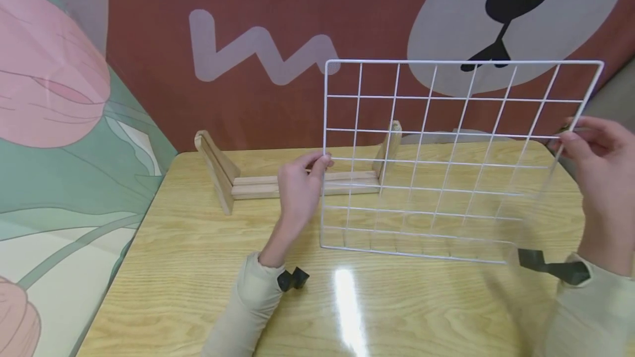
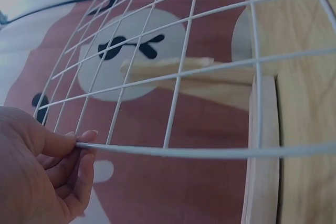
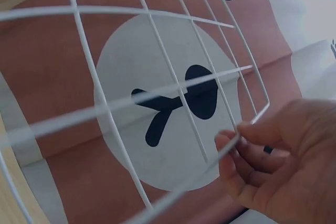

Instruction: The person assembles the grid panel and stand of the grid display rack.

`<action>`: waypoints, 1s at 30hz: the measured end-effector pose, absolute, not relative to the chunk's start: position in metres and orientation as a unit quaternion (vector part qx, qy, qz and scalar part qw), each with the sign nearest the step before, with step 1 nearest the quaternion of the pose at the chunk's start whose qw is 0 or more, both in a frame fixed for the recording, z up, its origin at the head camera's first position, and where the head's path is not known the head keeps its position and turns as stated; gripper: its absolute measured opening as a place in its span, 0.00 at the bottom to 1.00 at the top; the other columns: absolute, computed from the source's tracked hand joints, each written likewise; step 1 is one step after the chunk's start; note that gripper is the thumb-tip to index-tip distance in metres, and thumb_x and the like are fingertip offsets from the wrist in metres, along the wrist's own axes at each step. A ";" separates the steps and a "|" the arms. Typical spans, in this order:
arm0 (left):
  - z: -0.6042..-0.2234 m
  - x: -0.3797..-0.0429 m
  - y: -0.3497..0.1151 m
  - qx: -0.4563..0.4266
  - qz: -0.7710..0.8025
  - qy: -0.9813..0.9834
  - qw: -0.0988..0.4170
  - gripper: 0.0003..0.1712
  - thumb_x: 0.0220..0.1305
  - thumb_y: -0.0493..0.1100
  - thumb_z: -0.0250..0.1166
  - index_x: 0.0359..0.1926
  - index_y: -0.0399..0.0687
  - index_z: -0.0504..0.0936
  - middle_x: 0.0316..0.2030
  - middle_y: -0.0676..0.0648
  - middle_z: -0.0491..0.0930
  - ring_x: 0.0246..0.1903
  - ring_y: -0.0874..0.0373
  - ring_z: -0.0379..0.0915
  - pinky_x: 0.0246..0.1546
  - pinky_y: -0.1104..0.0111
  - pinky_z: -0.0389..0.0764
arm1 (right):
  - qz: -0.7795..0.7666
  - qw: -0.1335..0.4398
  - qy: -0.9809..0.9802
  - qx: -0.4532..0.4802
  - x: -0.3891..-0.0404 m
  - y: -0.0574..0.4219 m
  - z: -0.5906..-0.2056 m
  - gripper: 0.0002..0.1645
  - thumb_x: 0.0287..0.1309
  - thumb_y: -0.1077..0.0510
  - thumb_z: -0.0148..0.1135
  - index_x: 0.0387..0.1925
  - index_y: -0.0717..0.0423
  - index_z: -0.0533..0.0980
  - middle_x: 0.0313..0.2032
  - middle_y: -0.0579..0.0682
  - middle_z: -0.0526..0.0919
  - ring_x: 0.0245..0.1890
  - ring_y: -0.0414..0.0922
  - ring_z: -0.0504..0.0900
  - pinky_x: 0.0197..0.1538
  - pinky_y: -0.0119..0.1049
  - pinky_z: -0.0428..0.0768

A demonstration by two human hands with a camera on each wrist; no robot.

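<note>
A white wire grid panel [image 1: 419,132] stands nearly upright over the right half of the table, held between both hands. Its left edge wire is pinched between thumb and fingers of my left hand [image 1: 302,183]. My right hand [image 1: 602,161] pinches the opposite edge wire, a little higher up. In the left wrist view, the left hand [image 2: 47,166] grips the rim wire at its end. The right wrist view has the right hand [image 3: 278,156] on the edge near a corner. Behind the panel and left hand sits a wooden stand [image 1: 255,186] with two slanted end pieces, partly hidden.
The wood-grain table [image 1: 198,280] reaches back to a wall covering [image 1: 278,109] with a cartoon bear print. Another printed covering [image 1: 64,180] with pink flowers borders the left side. Black straps [image 1: 292,279] circle the sleeves at the wrists.
</note>
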State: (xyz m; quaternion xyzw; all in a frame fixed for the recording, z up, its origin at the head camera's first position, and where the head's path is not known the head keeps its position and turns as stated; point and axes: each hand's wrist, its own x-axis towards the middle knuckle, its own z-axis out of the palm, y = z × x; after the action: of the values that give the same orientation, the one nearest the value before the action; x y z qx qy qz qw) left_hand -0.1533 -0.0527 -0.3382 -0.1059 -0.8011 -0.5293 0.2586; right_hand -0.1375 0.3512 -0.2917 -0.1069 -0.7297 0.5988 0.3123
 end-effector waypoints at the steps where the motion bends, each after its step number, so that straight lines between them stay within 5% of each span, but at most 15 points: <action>1: -0.337 -0.154 -0.055 -0.100 -0.527 -0.802 0.261 0.06 0.69 0.32 0.68 0.40 0.33 0.91 0.31 0.42 0.89 0.23 0.54 0.81 0.19 0.75 0.68 | 0.562 0.305 -0.762 -0.101 -0.136 0.350 -0.291 0.20 0.72 0.71 0.57 0.55 0.50 0.84 0.31 0.34 0.81 0.29 0.26 0.81 0.39 0.14 0.75; 5: -0.333 -0.156 -0.065 -0.078 -0.539 -0.797 0.260 0.07 0.70 0.32 0.67 0.40 0.33 0.91 0.31 0.42 0.89 0.20 0.53 0.78 0.16 0.76 0.68 | 0.409 0.249 -0.876 -0.058 -0.131 0.348 -0.290 0.30 0.75 0.64 0.57 0.75 0.53 0.68 0.33 0.18 0.74 0.30 0.16 0.75 0.39 0.11 0.69; 8: -0.331 -0.158 -0.072 -0.070 -0.553 -0.789 0.257 0.07 0.70 0.32 0.67 0.41 0.32 0.90 0.32 0.41 0.89 0.21 0.49 0.81 0.17 0.77 0.73 | 0.342 0.189 -0.920 -0.016 -0.131 0.350 -0.290 0.41 0.75 0.59 0.59 0.82 0.51 0.53 0.32 0.12 0.70 0.29 0.12 0.72 0.36 0.12 0.66; 11: -0.330 -0.160 -0.078 -0.069 -0.555 -0.786 0.262 0.07 0.70 0.32 0.67 0.41 0.30 0.89 0.32 0.40 0.89 0.24 0.47 0.84 0.22 0.76 0.79 | 0.320 0.136 -0.937 0.010 -0.133 0.349 -0.292 0.48 0.75 0.58 0.59 0.83 0.43 0.43 0.36 0.25 0.79 0.28 0.12 0.72 0.33 0.14 0.67; 16: -0.328 -0.162 -0.086 -0.064 -0.559 -0.782 0.269 0.07 0.70 0.31 0.66 0.42 0.30 0.89 0.33 0.39 0.89 0.26 0.49 0.85 0.27 0.72 0.84 | 0.330 0.111 -0.936 0.043 -0.135 0.346 -0.296 0.52 0.75 0.64 0.57 0.82 0.33 0.38 0.37 0.35 0.81 0.30 0.16 0.75 0.32 0.14 0.71; 18: -0.327 -0.162 -0.089 -0.062 -0.561 -0.779 0.272 0.07 0.70 0.32 0.66 0.42 0.31 0.90 0.33 0.39 0.89 0.27 0.49 0.85 0.28 0.72 0.84 | 0.332 0.112 -0.935 0.053 -0.135 0.344 -0.297 0.54 0.73 0.68 0.56 0.82 0.32 0.38 0.36 0.39 0.82 0.31 0.17 0.75 0.33 0.14 0.71; 22: -0.327 -0.164 -0.094 -0.060 -0.560 -0.776 0.284 0.07 0.70 0.31 0.67 0.42 0.30 0.90 0.32 0.38 0.89 0.26 0.48 0.84 0.27 0.74 0.83 | 0.335 0.126 -0.931 0.068 -0.137 0.337 -0.299 0.57 0.69 0.75 0.56 0.82 0.35 0.39 0.40 0.67 0.82 0.31 0.17 0.73 0.34 0.11 0.71; 24: -0.326 -0.164 -0.096 -0.059 -0.558 -0.775 0.290 0.07 0.70 0.31 0.67 0.41 0.30 0.90 0.32 0.38 0.89 0.25 0.47 0.84 0.26 0.76 0.82 | 0.338 0.140 -0.928 0.075 -0.137 0.335 -0.300 0.59 0.67 0.77 0.57 0.82 0.36 0.40 0.40 0.71 0.81 0.31 0.17 0.73 0.35 0.11 0.71; 26: -0.326 -0.165 -0.098 -0.057 -0.556 -0.775 0.294 0.07 0.70 0.31 0.67 0.41 0.29 0.90 0.32 0.38 0.89 0.24 0.46 0.84 0.26 0.77 0.81 | 0.338 0.154 -0.925 0.082 -0.138 0.335 -0.301 0.59 0.66 0.78 0.58 0.83 0.37 0.42 0.37 0.64 0.83 0.31 0.17 0.73 0.34 0.11 0.71; 30: -0.323 -0.166 -0.101 -0.049 -0.556 -0.776 0.295 0.07 0.70 0.31 0.67 0.40 0.30 0.90 0.31 0.38 0.89 0.26 0.50 0.83 0.27 0.76 0.81 | 0.344 0.181 -0.916 0.096 -0.139 0.333 -0.300 0.59 0.63 0.79 0.60 0.82 0.37 0.46 0.30 0.29 0.80 0.30 0.15 0.74 0.34 0.10 0.71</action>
State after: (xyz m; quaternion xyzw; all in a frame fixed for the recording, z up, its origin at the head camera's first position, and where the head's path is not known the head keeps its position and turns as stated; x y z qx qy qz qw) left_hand -0.1658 -0.1013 -0.3232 -0.0493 -0.7757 -0.5557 0.2950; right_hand -0.1392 0.3334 -0.3005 0.0959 -0.9163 0.3444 0.1806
